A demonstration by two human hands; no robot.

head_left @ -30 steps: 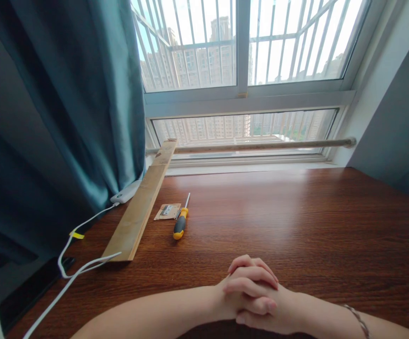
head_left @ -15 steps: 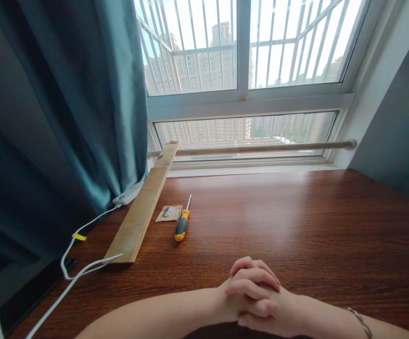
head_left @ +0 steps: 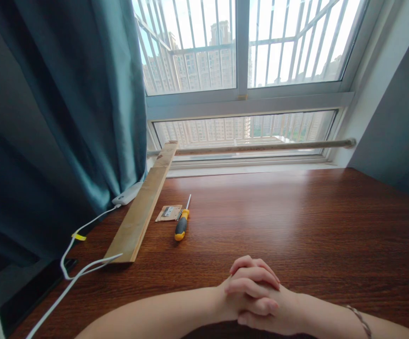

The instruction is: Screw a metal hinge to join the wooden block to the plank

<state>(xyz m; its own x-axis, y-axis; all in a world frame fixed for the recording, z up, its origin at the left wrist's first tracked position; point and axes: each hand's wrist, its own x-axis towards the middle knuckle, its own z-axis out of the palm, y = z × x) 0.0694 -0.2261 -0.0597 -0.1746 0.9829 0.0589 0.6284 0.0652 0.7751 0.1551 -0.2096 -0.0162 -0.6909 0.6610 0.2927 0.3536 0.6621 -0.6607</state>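
Observation:
My left hand (head_left: pixel 229 300) and my right hand (head_left: pixel 286 308) are clasped together at the bottom of the view, over the near part of the table. Their fingers are interlaced and closed, and no object shows between them. A braided bracelet (head_left: pixel 359 320) circles my right wrist. Farther off to the left lies a screwdriver (head_left: pixel 181 226) with a yellow and black handle, its shaft pointing toward the window. Beside it, a small piece of cardboard (head_left: pixel 164 217) carries a metal hinge (head_left: pixel 169 211) and what look like a few screws (head_left: pixel 179 215).
A long wooden board (head_left: pixel 137 216) lies along the left of the brown table (head_left: pixel 313 226), reaching toward the window rail (head_left: pixel 260 149). A white power strip (head_left: pixel 128 193) sits by the blue curtain (head_left: pixel 126 117). Its white cable (head_left: pixel 63 296) runs to the lower left.

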